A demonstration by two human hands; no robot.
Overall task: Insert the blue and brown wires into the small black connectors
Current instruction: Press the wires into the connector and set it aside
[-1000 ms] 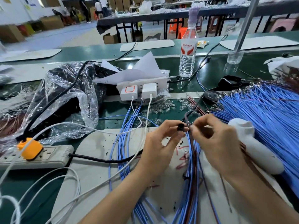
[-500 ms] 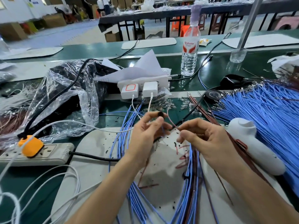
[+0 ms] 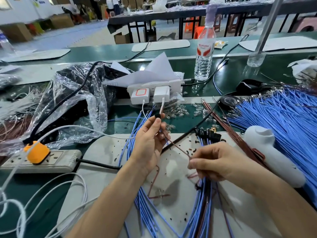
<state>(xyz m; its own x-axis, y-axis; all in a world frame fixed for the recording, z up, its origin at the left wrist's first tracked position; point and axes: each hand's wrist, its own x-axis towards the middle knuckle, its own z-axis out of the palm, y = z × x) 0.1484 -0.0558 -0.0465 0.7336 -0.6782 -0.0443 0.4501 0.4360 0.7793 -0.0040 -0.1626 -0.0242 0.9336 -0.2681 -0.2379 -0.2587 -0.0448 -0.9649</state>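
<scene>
Head view. Clear plastic water bottle point(image 3: 204, 54), upright, well beyond both hands: white and red label, printed name too blurred to read. White plug-in charger point(image 3: 140, 95) with a red rounded-square outline on its face, beyond the left hand; no lettering legible.

Left hand point(image 3: 148, 141): raised above the pale grey work mat point(image 3: 103, 172), fingers point(image 3: 155, 125) closed in a pinch on a small black round connector point(image 3: 157, 116) held at the fingertips. A thin brown wire point(image 3: 176, 146) runs from just below this pinch down and rightward to the right hand; whether its end sits inside the connector cannot be told.

Right hand point(image 3: 217, 164): lower and nearer the camera, fingers point(image 3: 195, 164) pinched shut on the other end of the brown wire, resting over a bundle of blue wires point(image 3: 202, 203) with brown ones mixed in.

Beyond the right hand: a row of small black connectors already on wires point(image 3: 206, 133). Right of it: a white moulded plastic tool point(image 3: 267, 152) and a large fan of loose blue wires point(image 3: 283, 121). Left of the left hand: a grey power strip point(image 3: 56, 159) with an orange plug point(image 3: 36, 152), on the green worktop point(image 3: 228, 78).
</scene>
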